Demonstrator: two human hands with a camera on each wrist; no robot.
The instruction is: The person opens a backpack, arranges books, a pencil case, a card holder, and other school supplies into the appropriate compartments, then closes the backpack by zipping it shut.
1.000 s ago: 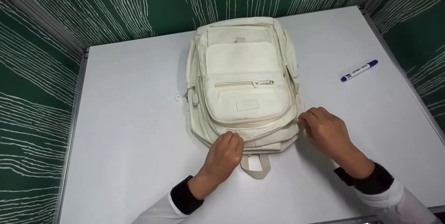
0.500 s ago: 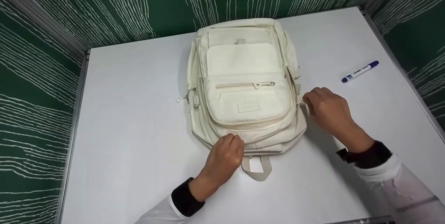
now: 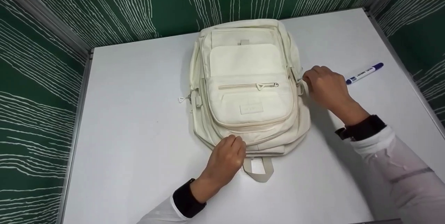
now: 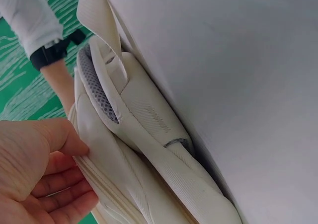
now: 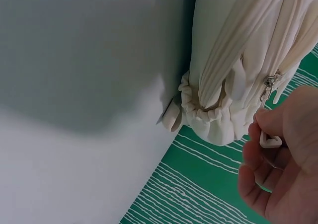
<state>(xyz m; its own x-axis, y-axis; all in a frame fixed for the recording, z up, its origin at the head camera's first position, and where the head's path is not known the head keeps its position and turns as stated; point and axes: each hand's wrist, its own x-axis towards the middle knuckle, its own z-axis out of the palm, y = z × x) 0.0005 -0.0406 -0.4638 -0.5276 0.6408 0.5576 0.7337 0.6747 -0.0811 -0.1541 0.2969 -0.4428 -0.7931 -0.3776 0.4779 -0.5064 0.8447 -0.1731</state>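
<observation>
A cream backpack [image 3: 248, 60] lies front side up, its grey-beige carry loop [image 3: 260, 177] pointing toward me. At the bag's near end, my left hand [image 3: 226, 161] pinches the fabric beside a zipper; the left wrist view shows the thumb [image 4: 72, 139] on that edge with the other fingers curled below. My right hand [image 3: 326, 86] is at the bag's right side. Between its thumb and fingers it pinches a white triangular zipper pull [image 5: 271, 141], which hangs by a metal link from the slider [image 5: 272, 80]. The zipper beside it runs along the bag's side.
A white marker with purple-blue ends [image 3: 365, 73] lies right of the bag, partly behind my right hand. Another triangular pull [image 3: 181, 99] sticks out on the bag's left. The white table [image 3: 139, 130] is bordered by green walls with white lines [image 3: 174, 1].
My right hand has moved with the zipper pull from the near right corner up along the bag's right side, closing the zipper behind it. The left hand keeps its grip in place.
</observation>
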